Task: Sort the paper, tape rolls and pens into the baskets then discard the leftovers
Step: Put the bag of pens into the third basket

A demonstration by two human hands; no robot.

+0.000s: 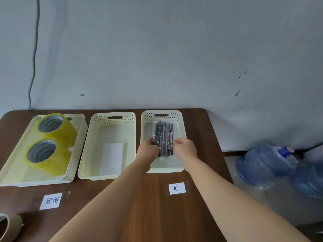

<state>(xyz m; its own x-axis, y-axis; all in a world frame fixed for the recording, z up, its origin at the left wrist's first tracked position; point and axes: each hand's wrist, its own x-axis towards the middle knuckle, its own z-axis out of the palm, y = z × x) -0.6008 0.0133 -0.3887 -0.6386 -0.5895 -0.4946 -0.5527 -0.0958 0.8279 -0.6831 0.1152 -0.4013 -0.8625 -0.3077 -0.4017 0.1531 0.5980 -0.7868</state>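
Three cream baskets sit in a row on your brown table, close to the grey wall. Both of your arms reach out to the right basket.

Your left hand and your right hand hold the pack of pens between them. The left hand's fingers curl round the pack's left edge. The right hand's fingers curl round its right edge. The pens are black and wrapped in clear plastic. The pack is inside the right basket, with its far end pointing at the wall. I cannot tell if it touches the bottom of the basket.

The middle basket has a white sheet of paper lying flat in it, near the front.

The left basket holds two yellow tape rolls, one at the back and one at the front. They touch each other.

One tan tape roll stands on the table at the near left corner, well apart from the baskets.

Two white labels are stuck on the table. One label is in front of the left basket. The other label is in front of the right basket.

Two blue water bottles lie on the floor to the right of the table.
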